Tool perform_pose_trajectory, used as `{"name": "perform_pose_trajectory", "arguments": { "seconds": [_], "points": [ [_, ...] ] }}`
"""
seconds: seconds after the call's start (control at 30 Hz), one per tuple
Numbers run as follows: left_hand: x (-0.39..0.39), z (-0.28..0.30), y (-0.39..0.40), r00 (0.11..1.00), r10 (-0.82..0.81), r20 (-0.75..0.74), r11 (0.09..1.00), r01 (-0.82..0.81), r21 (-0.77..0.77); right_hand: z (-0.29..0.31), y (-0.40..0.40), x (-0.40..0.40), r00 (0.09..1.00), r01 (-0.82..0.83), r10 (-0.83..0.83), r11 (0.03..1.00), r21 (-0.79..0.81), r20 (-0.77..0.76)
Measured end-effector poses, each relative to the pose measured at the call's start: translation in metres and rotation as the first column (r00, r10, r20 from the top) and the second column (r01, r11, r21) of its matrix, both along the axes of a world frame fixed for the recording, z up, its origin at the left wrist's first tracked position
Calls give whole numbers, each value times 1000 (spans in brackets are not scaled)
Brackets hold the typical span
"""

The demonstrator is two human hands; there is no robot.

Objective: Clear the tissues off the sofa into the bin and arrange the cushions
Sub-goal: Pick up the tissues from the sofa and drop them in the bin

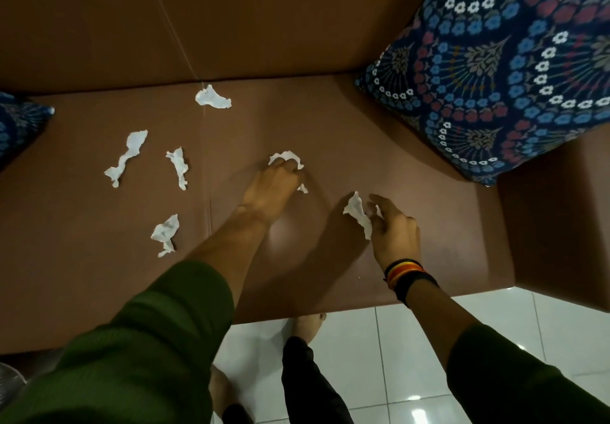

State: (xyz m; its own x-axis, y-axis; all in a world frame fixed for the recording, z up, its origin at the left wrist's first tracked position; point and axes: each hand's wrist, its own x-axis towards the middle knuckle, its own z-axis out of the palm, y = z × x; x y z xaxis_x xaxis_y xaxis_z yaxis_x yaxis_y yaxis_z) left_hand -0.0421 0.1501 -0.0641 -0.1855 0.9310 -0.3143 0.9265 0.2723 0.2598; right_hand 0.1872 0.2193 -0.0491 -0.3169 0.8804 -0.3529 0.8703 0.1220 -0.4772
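the left hand [274, 186] has its fingers shut on a tissue [286, 158] mid-seat on the sofa [429, 242], the right hand [394, 229] pinches another tissue [358, 212], so next grab the four left.

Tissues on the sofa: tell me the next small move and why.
Probably lift both hands. The left hand is closed on a tissue and the right hand pinches another tissue, while four loose tissues lie on the seat, nearest one.
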Motion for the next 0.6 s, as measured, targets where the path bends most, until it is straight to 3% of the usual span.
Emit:
{"name": "perform_pose_trajectory", "arguments": {
  "seconds": [0.13, 0.23, 0.47, 0.6],
  "points": [
    [8, 10, -31, 989, 107, 104, 994, -110, 22, 14, -8, 5, 983, 153, -160, 986, -72, -92],
    [15, 24, -50, 965, 195, 178, 977, -207, 56, 30, -11, 7, 978, 180, -188, 980, -87, -94],
    [32, 21, -72, 907, 368, 206, 919, -388, 67, 27, -13, -14, 996, -14, 33, 978, -208, 87],
    [43, -5, -94, 875, 449, 183, 886, -462, 34, 5, -23, -32, 977, -32, 80, 972, -233, 199]
  ]
}}
